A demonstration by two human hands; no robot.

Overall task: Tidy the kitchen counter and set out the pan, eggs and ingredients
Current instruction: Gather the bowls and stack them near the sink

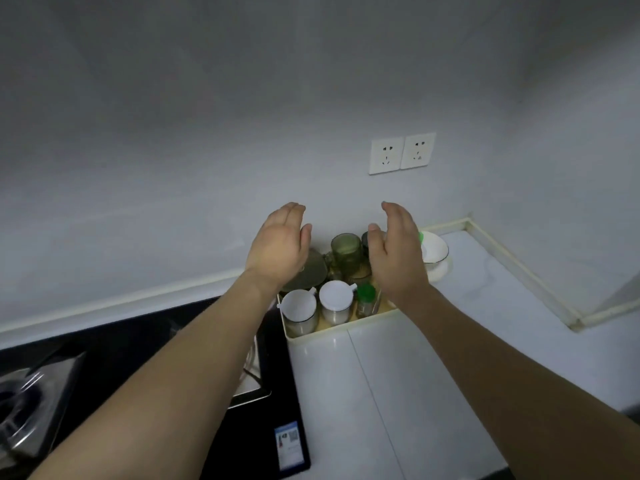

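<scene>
White wall (207, 150) is filling most of the view, with two sockets (401, 154) sitting side by side on it above the pale counter (485, 323). On the counter, against the wall, a cream tray (346, 332) is holding the ingredients: two jars with white lids (318, 303) are standing at its near edge, a small bottle with a green cap (366, 297) is standing just beside them to the right, and a green glass cup (346, 249) is rising behind them. More containers are crowding the back of the tray, too hidden by the hands to name. A white bowl (434, 247) is sitting just beside the tray on the right, near the wall.

Both arms are reaching forward over the tray. The left hand (278, 245) is hanging above the tray's left end and the right hand (398, 252) above its right end, palms facing each other. The fingers (294, 211) of both hands are lying nearly straight and close together, relaxed, grasping nothing and touching nothing that can be seen.

To the left, a black hob (145, 344) is lying beside the counter, with a metal burner (20, 403) at the far left edge and a blue-and-white label (289, 445) on its near corner. No pan or eggs are showing.
</scene>
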